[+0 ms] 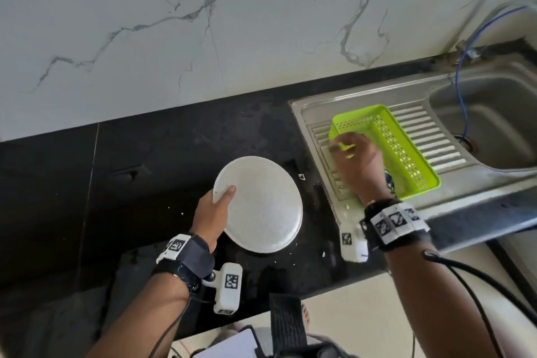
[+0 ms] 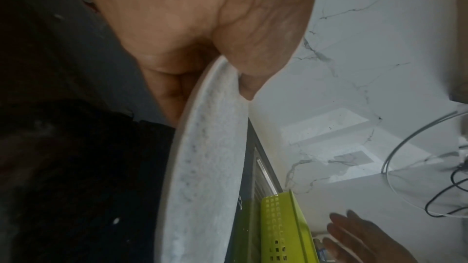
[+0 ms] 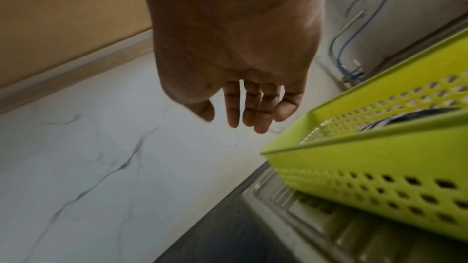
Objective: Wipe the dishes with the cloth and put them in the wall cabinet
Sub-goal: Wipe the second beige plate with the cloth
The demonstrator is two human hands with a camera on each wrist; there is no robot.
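Soft daylight; wrist views dim, blurred; edges warped.

— What does the left hand (image 2: 202,33) hold?
— A white speckled plate (image 2: 210,167), seen edge-on — thumb on one face, fingers behind the other.
— And past it?
— A green perforated basket (image 2: 283,227) on the ribbed steel drainboard (image 2: 263,177), the right hand (image 2: 362,237) with straight fingers beside it, marbled wall (image 2: 354,87) behind.

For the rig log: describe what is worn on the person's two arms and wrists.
Both arms are bare, without sleeves. Each wrist carries a black strap with white square tags printed in black patterns, and a small white camera box hanging beneath it. Thin black cables trail down both forearms.
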